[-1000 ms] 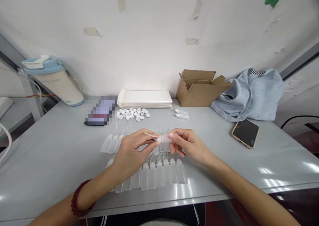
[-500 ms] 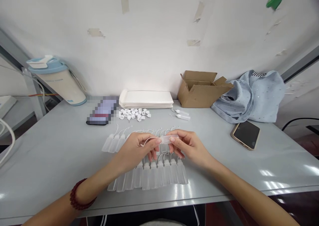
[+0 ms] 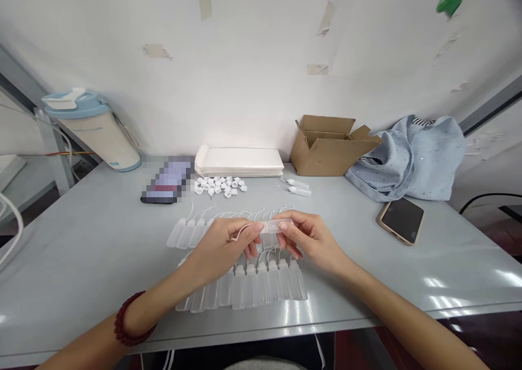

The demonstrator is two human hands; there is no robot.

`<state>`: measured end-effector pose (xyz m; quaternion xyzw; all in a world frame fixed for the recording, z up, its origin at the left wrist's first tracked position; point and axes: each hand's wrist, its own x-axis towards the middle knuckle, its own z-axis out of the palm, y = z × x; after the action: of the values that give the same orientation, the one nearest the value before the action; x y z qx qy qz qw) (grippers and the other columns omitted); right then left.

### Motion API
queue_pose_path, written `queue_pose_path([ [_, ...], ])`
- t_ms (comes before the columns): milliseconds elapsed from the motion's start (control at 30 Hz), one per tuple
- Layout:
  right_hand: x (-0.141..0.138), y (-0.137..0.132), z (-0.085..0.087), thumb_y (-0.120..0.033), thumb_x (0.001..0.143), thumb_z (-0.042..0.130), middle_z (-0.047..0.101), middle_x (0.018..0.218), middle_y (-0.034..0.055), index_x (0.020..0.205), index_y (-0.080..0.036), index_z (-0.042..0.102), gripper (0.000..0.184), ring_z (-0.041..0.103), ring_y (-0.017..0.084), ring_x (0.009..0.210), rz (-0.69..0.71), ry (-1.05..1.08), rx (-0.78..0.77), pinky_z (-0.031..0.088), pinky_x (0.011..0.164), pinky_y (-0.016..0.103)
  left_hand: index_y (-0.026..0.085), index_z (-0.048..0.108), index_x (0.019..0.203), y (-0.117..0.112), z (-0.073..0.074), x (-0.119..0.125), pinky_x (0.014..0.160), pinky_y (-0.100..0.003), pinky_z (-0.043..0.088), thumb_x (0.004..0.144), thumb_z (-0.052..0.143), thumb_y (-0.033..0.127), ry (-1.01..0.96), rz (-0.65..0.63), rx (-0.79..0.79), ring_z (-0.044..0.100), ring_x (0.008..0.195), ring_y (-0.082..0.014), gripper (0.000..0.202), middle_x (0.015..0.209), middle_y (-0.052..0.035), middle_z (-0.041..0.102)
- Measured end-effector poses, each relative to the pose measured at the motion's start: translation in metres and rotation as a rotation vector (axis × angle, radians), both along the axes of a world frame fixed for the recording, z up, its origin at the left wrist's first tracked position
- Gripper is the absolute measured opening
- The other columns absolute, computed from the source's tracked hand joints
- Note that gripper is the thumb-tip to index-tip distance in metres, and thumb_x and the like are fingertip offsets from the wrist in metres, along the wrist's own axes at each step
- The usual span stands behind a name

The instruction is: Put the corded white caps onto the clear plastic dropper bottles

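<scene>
The tube (image 3: 241, 230) of the bottle (image 3: 272, 226) now curls under our left hand (image 3: 222, 248), where a second ago it stuck out straight. Both hands pinch this bottle (left at the neck, our right hand (image 3: 310, 239) round the body) just above rows of bottles (image 3: 253, 286) lying on the surface (image 3: 81, 250). Beyond lie caps (image 3: 220, 185) and a box (image 3: 326, 147).

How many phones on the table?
2. Left phone lies beside the white caps; right phone lies in front of the blue bag.
</scene>
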<state>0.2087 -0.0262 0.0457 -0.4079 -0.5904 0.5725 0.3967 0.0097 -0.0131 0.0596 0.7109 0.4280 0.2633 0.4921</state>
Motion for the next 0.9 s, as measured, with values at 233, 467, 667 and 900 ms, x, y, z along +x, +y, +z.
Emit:
queue_pose_path([
  [233,0.001,-0.002,0.001,-0.043,0.091,0.051,0.057,0.056,-0.0038,0.100,-0.015,0.065,0.033,0.043,0.005,0.035,0.008,-0.017,-0.034,0.033,0.037,0.019,0.015,0.064,0.089,-0.002,-0.019,-0.001,0.059,-0.022,0.046,0.093,0.051,0.025,0.044,0.026,0.729,0.058,0.065,-0.0128,0.017,0.074,-0.0028,0.065],
  [467,0.001,-0.002,0.001,-0.041,0.090,0.052,0.054,0.057,-0.0046,0.099,-0.015,0.064,0.030,0.044,0.005,0.037,0.025,-0.008,0.025,0.034,0.038,0.019,0.017,0.063,0.078,-0.002,-0.005,0.000,0.052,-0.019,0.043,0.095,0.043,0.036,0.098,-0.058,0.268,0.058,0.060,-0.0110,0.033,0.066,0.0005,0.064],
  [667,0.002,-0.003,0.001,-0.037,0.091,0.051,0.056,0.063,-0.0015,0.102,-0.016,0.063,0.026,0.050,0.009,0.047,-0.004,-0.156,0.188,0.041,0.045,0.022,0.016,0.057,0.067,-0.002,0.001,-0.002,0.053,-0.021,0.044,0.094,0.042,0.045,-0.037,-0.084,-0.067,0.056,0.053,-0.0103,0.042,0.056,0.0027,0.057],
  [900,0.002,-0.005,0.002,-0.025,0.089,0.054,0.058,0.067,0.0024,0.096,-0.016,0.066,0.017,0.049,0.012,0.058,-0.120,-0.352,0.660,0.041,0.054,0.026,0.016,0.051,0.062,-0.001,-0.002,-0.004,0.050,-0.021,0.039,0.096,0.040,0.039,0.014,-0.119,0.135,0.048,0.047,-0.0092,0.043,0.051,0.0035,0.049],
])
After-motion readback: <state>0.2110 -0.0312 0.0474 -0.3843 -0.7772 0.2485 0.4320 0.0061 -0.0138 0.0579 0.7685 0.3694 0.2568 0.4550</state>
